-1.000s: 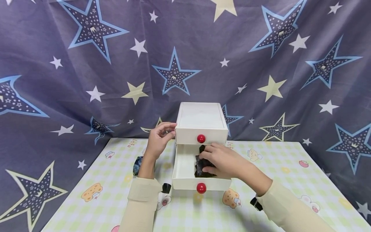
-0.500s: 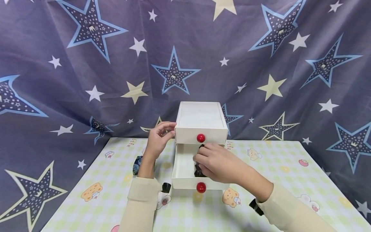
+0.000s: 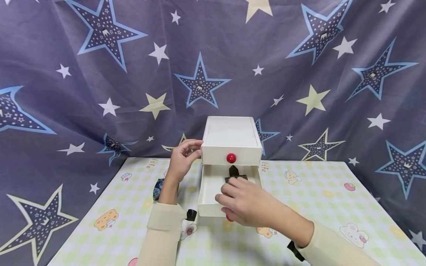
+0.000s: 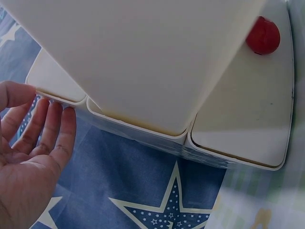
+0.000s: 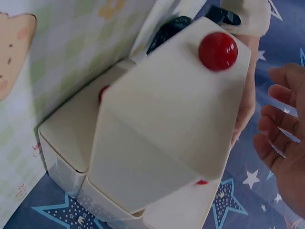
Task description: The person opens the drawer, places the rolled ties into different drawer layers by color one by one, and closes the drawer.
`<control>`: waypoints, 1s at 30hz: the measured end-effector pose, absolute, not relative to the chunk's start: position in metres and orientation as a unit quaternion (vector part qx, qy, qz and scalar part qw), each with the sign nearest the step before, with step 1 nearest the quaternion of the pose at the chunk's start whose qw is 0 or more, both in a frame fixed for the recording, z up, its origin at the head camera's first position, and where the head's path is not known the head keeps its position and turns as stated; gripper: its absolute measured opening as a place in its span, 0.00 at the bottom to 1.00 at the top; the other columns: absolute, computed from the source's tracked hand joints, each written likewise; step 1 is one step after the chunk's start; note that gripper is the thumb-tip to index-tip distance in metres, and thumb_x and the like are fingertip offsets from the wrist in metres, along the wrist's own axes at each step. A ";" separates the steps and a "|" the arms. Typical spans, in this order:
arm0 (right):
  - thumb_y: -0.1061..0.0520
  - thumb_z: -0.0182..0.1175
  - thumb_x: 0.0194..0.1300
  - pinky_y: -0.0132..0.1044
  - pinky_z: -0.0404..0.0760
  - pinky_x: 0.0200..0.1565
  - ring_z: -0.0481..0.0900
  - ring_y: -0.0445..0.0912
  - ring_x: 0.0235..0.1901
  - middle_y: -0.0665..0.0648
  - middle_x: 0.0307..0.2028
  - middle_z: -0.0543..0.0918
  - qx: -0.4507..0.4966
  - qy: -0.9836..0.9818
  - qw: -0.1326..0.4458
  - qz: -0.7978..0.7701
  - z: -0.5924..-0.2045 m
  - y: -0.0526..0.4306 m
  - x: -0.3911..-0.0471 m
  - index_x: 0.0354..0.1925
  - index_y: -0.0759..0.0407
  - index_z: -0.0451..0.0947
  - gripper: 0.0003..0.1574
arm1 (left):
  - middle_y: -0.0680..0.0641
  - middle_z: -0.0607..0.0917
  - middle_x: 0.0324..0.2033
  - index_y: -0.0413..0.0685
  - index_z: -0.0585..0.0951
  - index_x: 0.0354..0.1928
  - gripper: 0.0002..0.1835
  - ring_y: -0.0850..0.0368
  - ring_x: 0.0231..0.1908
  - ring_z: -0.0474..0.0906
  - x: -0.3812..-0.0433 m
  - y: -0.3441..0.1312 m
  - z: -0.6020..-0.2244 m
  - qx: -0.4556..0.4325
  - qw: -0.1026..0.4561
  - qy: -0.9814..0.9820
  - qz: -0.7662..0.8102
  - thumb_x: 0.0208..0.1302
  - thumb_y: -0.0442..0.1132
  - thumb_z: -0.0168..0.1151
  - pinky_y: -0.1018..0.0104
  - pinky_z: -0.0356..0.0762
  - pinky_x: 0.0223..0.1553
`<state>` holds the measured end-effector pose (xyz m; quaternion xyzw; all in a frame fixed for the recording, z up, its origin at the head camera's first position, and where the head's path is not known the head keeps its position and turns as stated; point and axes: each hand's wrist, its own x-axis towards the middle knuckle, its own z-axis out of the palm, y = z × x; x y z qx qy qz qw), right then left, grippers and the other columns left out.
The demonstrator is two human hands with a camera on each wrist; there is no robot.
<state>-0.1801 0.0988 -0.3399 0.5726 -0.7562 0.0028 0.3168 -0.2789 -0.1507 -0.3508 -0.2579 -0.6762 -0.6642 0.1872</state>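
Note:
A white drawer unit (image 3: 231, 131) stands on the table, its lower visible drawer (image 3: 208, 199) pulled out. Inside lies a dark, roughly cross-shaped thing (image 3: 234, 171) with a pointed upper end; its kind is unclear, and its near part is hidden behind my right hand (image 3: 246, 201). That hand hovers over the drawer's front, fingers loosely bent. Nothing sits in its grasp in the right wrist view, where the fingers (image 5: 274, 126) hang apart from the unit. My left hand (image 3: 182, 160) touches the unit's upper left side with thumb and fingertips, as the left wrist view confirms.
Red round knobs mark the drawer fronts, one on the top drawer (image 3: 231, 158). A dark blue patterned object (image 3: 158, 189) lies on the table, partly behind my left wrist. A checked cloth (image 3: 116, 236) covers the table, and a star-patterned curtain (image 3: 133, 81) hangs behind.
My right hand has come off the dark thing and moved toward the drawer's front, leaving the thing's upper part exposed in the drawer. My left hand has stayed at the unit's side.

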 end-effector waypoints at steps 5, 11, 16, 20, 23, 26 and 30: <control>0.49 0.72 0.59 0.37 0.72 0.39 0.72 0.47 0.37 0.48 0.36 0.75 0.579 -0.744 0.333 -0.021 -0.350 0.096 -0.173 0.44 0.50 0.79 0.17 | 0.26 0.79 0.51 0.23 0.81 0.54 0.15 0.50 0.46 0.80 -0.278 -0.151 -0.351 -0.257 0.188 -0.676 -0.664 0.65 0.19 0.61 0.71 0.82 0.44; 0.50 0.69 0.59 0.35 0.70 0.37 0.69 0.46 0.36 0.48 0.36 0.76 0.587 -0.734 0.340 -0.032 -0.360 0.096 -0.164 0.44 0.50 0.79 0.15 | 0.27 0.79 0.51 0.24 0.81 0.54 0.15 0.52 0.46 0.80 -0.278 -0.151 -0.351 -0.256 0.187 -0.680 -0.661 0.66 0.20 0.61 0.69 0.83 0.44; 0.52 0.64 0.58 0.37 0.72 0.38 0.69 0.47 0.35 0.49 0.37 0.76 0.589 -0.723 0.352 -0.079 -0.369 0.097 -0.160 0.45 0.51 0.79 0.15 | 0.27 0.80 0.51 0.24 0.81 0.54 0.15 0.52 0.46 0.79 -0.278 -0.152 -0.351 -0.256 0.188 -0.682 -0.658 0.66 0.20 0.62 0.68 0.83 0.44; 0.54 0.55 0.65 0.37 0.73 0.41 0.71 0.46 0.38 0.49 0.38 0.77 0.589 -0.713 0.365 -0.107 -0.377 0.098 -0.157 0.45 0.50 0.79 0.11 | 0.27 0.79 0.51 0.23 0.81 0.54 0.15 0.51 0.46 0.79 -0.278 -0.152 -0.352 -0.257 0.187 -0.680 -0.661 0.66 0.20 0.61 0.69 0.83 0.44; 0.56 0.49 0.72 0.36 0.73 0.43 0.71 0.45 0.40 0.49 0.40 0.77 0.586 -0.718 0.359 -0.115 -0.382 0.098 -0.154 0.44 0.50 0.80 0.13 | 0.27 0.79 0.52 0.23 0.80 0.54 0.15 0.52 0.46 0.79 -0.278 -0.152 -0.353 -0.259 0.186 -0.679 -0.662 0.66 0.20 0.61 0.70 0.83 0.44; 0.56 0.46 0.75 0.36 0.73 0.43 0.71 0.45 0.40 0.48 0.40 0.77 0.584 -0.722 0.347 -0.129 -0.385 0.099 -0.151 0.45 0.50 0.80 0.14 | 0.28 0.79 0.52 0.23 0.80 0.55 0.15 0.54 0.47 0.79 -0.279 -0.152 -0.353 -0.258 0.185 -0.682 -0.659 0.66 0.20 0.62 0.70 0.82 0.45; 0.56 0.47 0.76 0.36 0.74 0.45 0.69 0.45 0.38 0.48 0.40 0.76 0.583 -0.722 0.340 -0.152 -0.389 0.100 -0.149 0.46 0.50 0.80 0.13 | 0.28 0.80 0.52 0.24 0.81 0.54 0.15 0.55 0.46 0.80 -0.279 -0.151 -0.353 -0.253 0.191 -0.683 -0.658 0.66 0.20 0.62 0.71 0.82 0.44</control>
